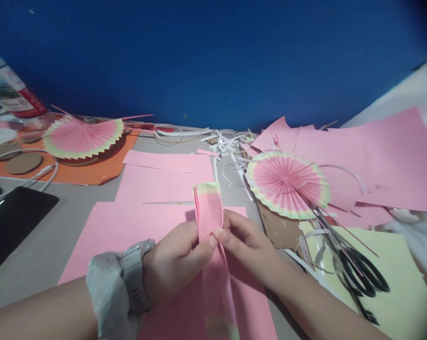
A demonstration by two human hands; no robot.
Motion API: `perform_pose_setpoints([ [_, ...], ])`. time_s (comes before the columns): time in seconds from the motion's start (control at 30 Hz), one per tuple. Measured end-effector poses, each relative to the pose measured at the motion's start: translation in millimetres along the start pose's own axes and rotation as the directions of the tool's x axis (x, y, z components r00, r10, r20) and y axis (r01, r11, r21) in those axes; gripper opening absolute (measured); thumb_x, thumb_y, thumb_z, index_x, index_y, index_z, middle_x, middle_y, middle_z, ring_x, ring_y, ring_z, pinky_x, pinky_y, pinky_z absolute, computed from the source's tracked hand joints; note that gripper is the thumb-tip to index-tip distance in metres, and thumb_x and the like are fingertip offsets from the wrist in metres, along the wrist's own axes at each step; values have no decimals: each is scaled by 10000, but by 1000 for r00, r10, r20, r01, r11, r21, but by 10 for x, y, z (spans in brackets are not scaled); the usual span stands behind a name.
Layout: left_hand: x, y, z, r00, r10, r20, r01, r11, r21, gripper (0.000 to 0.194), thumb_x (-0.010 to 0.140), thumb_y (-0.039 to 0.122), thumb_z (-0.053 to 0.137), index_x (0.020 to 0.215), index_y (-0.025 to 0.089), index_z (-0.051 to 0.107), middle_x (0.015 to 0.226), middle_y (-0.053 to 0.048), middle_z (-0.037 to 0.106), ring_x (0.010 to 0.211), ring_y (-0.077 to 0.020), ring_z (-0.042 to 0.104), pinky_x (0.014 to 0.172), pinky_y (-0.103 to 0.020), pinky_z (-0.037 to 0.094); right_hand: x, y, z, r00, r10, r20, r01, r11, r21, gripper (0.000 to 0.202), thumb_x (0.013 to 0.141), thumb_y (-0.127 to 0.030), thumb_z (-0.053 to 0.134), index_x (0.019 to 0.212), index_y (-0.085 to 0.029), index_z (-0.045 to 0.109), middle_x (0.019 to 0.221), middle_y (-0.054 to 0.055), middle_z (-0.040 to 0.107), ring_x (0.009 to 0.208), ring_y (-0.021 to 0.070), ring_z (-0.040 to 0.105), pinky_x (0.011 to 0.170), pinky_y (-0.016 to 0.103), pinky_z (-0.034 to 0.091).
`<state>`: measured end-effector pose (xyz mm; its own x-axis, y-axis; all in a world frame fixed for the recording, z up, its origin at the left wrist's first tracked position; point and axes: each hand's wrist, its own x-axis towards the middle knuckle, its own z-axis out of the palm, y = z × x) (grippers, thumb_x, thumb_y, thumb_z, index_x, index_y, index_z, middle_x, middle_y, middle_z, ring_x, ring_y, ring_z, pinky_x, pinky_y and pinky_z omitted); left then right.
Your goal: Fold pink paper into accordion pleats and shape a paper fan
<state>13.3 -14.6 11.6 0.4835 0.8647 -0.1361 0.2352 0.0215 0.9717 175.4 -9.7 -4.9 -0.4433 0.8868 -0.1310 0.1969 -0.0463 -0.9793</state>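
A person's left hand [181, 257] and right hand [251, 250] pinch a folded pink paper strip [209, 217] edged in pale green, fingers closed on it and thumbs side by side. The strip is held above a pink sheet [110, 236] on a grey worktop [72, 200], its blurred lower end toward the person. One pleated fan (pink, with a pale green rim) [84, 137] sits at far left; a second fan [284, 177] lies at right, black-handled scissors [364, 271] at its near edge.
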Motion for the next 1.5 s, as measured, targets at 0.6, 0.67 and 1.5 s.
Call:
perform_pose_setpoints([
  [0.6,47,-100,-41,998,-23,-66,40,961,273,276,891,291,350,644,173,384,623,50,361,571,-89,335,530,-218,291,-20,65,93,991,-94,-95,46,909,-413,286,869,-189,385,619,-209,247,557,-67,300,491,80,279,462,229,221],
  [0.67,40,-87,-35,998,-36,-53,49,959,279,288,893,298,348,635,173,377,612,51,352,564,-88,328,521,-220,277,-18,66,89,990,-107,-97,59,913,-403,283,873,-200,378,623,-211,247,561,-64,305,497,83,295,472,230,237],
  [1.5,3,-35,-14,999,49,14,-50,991,124,245,914,284,340,760,168,491,714,33,477,658,-104,424,630,-223,368,-30,5,26,985,-140,-101,113,965,-239,257,932,-287,323,693,-204,369,647,-43,383,595,100,391,558,221,340],
])
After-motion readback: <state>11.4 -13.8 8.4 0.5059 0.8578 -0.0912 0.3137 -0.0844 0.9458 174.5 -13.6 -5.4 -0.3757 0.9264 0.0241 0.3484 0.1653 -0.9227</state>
